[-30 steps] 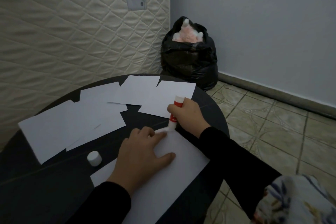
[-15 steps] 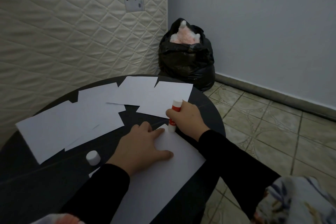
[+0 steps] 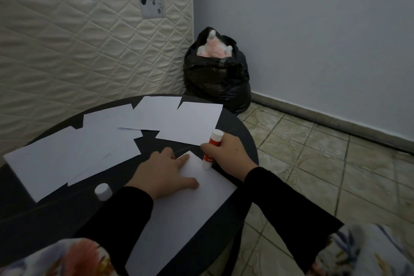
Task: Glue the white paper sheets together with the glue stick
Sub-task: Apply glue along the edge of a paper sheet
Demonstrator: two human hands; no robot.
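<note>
A white paper sheet lies at the near edge of the round black table. My left hand presses flat on its far part, fingers spread. My right hand grips a red and white glue stick, held upright with its tip on the sheet near the far right edge. Several more white sheets lie spread and overlapping across the far half of the table. The glue stick's white cap lies on the table left of my left arm.
A quilted mattress leans upright behind the table. A stuffed black rubbish bag stands in the corner beyond the table's far edge. Tiled floor runs along the right, below a grey wall.
The glue stick has slid a little to the right along the sheet's far edge, away from my left fingers. My left hand stays pressed on the sheet.
</note>
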